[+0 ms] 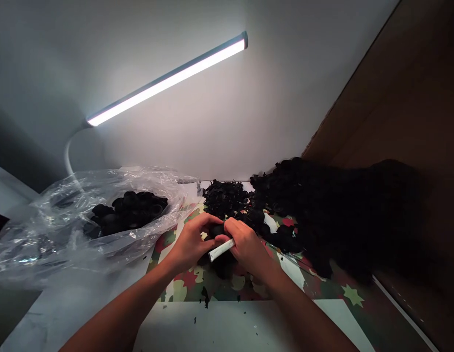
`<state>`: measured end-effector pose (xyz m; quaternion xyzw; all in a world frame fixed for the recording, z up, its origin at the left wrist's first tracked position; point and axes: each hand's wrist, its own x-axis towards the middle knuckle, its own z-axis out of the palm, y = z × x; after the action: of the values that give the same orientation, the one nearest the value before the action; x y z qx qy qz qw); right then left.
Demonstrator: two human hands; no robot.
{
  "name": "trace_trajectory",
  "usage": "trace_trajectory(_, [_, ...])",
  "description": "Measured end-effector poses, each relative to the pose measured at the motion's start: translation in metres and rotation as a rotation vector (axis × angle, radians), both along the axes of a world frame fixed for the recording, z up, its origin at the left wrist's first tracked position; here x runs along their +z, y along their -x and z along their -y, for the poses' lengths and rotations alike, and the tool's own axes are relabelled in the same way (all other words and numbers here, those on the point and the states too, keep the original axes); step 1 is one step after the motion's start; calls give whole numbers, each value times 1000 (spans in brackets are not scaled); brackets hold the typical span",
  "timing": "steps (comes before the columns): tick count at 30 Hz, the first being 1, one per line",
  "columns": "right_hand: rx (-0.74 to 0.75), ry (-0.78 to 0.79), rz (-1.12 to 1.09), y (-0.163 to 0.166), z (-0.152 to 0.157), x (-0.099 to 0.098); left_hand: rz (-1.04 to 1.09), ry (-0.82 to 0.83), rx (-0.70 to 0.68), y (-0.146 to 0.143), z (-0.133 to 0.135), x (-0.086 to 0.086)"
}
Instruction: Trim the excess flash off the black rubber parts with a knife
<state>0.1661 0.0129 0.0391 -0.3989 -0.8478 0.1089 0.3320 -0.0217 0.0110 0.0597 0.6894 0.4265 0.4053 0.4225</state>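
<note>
My left hand [192, 242] is closed on a small rounded black piece [215, 231], which looks like rubber, between the thumb and fingers. My right hand [247, 244] touches the same piece from the right. It also grips a slim white handle [221, 250] whose end points down and left; the tool's working end is hidden by the fingers. Just beyond the hands is a heap of shredded black scraps [226, 195]. More black pieces [285, 237] lie to the right of my right hand.
A clear plastic bag [39, 244] at left holds several black rounded parts [127, 212]. A large black pile [340, 215] rises at right beside a brown cardboard panel [406, 98]. A lit bar lamp [168, 83] hangs above. Patterned paper [183, 291] and a white sheet [205, 325] cover the table.
</note>
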Motion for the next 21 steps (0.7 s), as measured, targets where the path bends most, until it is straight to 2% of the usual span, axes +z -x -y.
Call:
trace_trajectory(5, [28,-102,119,-2,-5,-5,-262,-2,-123,9,-8,5])
trace_trajectory(8, [76,-114,113,-3,-7,-5,-287,-20,-136,14,-13,9])
trace_trajectory(10, [103,-89,61,-4,-7,-2,-196,-27,-145,14,-15,8])
trace_trajectory(13, [111,-27,-28,-3,-6,4,57,85,-159,10,-15,1])
trace_trajectory(16, [111,-14,-56,-2,-5,8,254,161,-103,4,-13,-6])
trace_trajectory(21, [118,-55,2,-2,-6,5,277,119,-56,0,-14,-7])
